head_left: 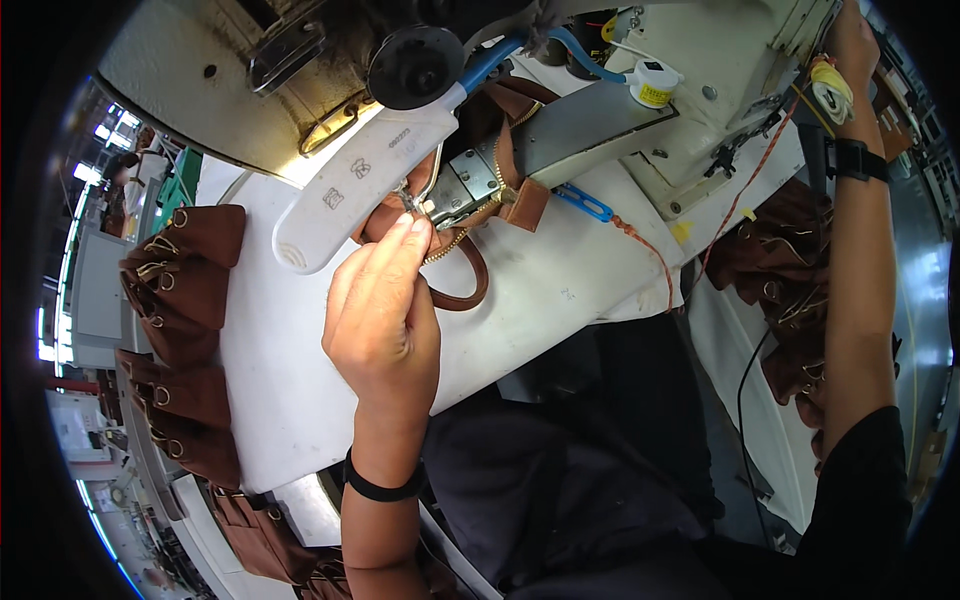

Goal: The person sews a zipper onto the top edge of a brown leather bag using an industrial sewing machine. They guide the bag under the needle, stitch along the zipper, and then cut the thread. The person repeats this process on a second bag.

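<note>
The left hand (385, 310) has its fingers drawn together, fingertips at the edge of the brown bag (525, 207) beside the metal foot (418, 205); whether anything is pinched between them cannot be told. The right hand (853, 58) is raised at the far right, at the side of the sewing machine (590, 130); its grip cannot be made out. Nearest, dark clothing (570, 490) covers the wearer's body. At near left, brown bags (262, 540) lie beside the white table (540, 320), with more bags (190, 300) stacked farther along its left edge. The brown bag in work is mid-table, its zip (455, 245) running along the machine's narrow bed; a round handle (474, 280) lies on the near side. To its right rests a blue tool (583, 203) on an orange cord (640, 238). Brown bags (775, 260) are piled on the right. Above the work hangs a pale paddle-shaped plate (360, 190); farther back are a blue hose (590, 58) and a white-capped container (655, 85).
</note>
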A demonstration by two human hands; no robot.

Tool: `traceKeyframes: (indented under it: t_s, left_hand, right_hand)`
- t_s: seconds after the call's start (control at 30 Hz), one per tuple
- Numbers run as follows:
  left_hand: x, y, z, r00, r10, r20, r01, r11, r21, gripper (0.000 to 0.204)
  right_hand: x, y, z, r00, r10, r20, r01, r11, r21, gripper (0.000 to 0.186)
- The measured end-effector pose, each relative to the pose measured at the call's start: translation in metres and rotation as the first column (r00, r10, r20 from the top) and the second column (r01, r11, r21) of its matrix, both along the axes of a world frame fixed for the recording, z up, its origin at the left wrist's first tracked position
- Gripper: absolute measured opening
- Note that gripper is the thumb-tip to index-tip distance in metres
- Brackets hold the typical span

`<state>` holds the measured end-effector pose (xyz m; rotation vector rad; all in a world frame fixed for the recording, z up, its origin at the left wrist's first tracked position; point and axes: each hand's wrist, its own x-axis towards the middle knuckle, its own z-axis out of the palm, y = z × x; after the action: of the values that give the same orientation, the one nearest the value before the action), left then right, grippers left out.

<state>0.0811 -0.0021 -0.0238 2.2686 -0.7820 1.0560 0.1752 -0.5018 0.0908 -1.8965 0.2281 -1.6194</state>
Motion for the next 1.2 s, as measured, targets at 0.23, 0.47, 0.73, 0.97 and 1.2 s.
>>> traceKeyframes:
  t_s: [0.23,0.47,0.73,0.97,1.2]
  left_hand:
    - [-0.002,-0.003,0.005,1.0,0.028,-0.011,-0.028,0.999,0.026,0.043]
    - [-0.002,-0.001,0.004,0.999,0.036,0.002,-0.036,0.997,0.068,0.044]
    - [0.004,0.005,-0.004,0.999,-0.038,-0.01,0.038,0.999,0.005,0.043]
    - [0.005,0.005,-0.009,0.994,-0.07,-0.084,0.06,0.991,-0.117,0.037]
    - [0.003,0.012,-0.012,0.993,-0.08,-0.09,0.071,0.993,-0.092,0.038]
  right_hand:
    - [0.009,-0.024,-0.005,0.997,-0.076,-0.02,0.077,0.995,0.069,0.058]
    - [0.004,-0.002,-0.02,0.999,0.047,0.01,-0.048,0.99,0.136,0.055]
    - [0.006,-0.006,-0.022,0.96,0.243,0.137,-0.278,0.879,0.387,0.053]
    - [-0.036,-0.026,-0.023,0.939,0.247,0.241,-0.32,0.884,0.341,0.041]
    - [-0.165,0.225,-0.09,0.509,0.84,-0.19,-0.748,0.541,0.385,0.027]
